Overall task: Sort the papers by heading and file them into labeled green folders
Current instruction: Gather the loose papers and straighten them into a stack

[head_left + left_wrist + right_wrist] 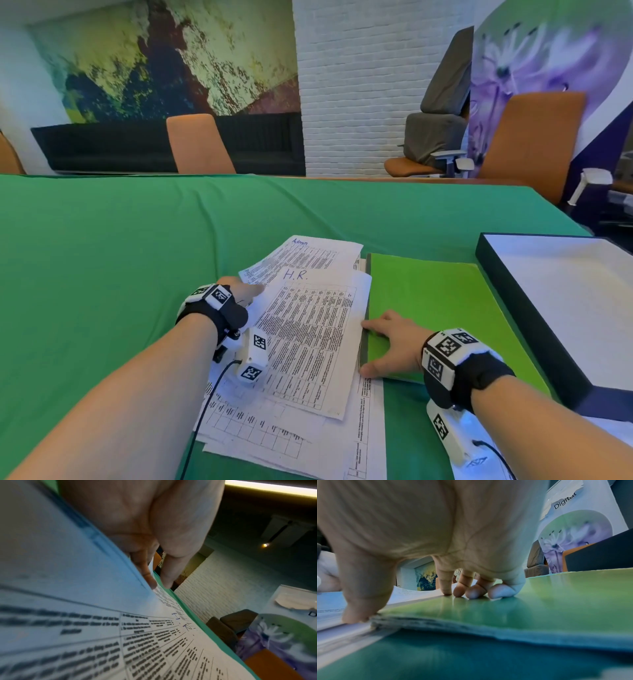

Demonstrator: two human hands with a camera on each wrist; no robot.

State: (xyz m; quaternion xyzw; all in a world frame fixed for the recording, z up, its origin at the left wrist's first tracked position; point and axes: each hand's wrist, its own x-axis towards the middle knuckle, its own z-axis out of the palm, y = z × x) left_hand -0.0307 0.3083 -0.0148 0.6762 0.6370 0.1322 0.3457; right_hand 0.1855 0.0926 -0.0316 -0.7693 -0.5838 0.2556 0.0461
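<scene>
The sheet headed "H.R." [308,339] lies on top of a loose, fanned stack of papers [291,442] on the green-covered counter [102,257]. A sheet headed "Admin" [318,255] shows beneath it at the far end. The closed green folder stack [445,315] lies just beside the papers on the right, its left edge touching or slightly overlapping them.

The left hand [239,291] rests at the far left corner of the papers. In the left wrist view, its fingers [150,580] are straight and close together, with one sheet edge lying against them; whether a sheet is pinched cannot be told. The right hand [394,342] rests on the folder stack, fingers [471,589] spread and bent, tips pressing the cover near its left edge, thumb [359,601] at the near left corner against the layered edges.

Probable faults:
- Multiple sheets lifted together. Cause: sheets overlap at differing angles.
- Sheet misfiled. Cause: no folder label is visible in any view.
- More than one cover raised. Cause: thumb bears on several edges.
- Papers dragged or creased. Cause: folder edge contacts the stack.

A dark-rimmed white tray [513,284] lies right of the folders.
</scene>
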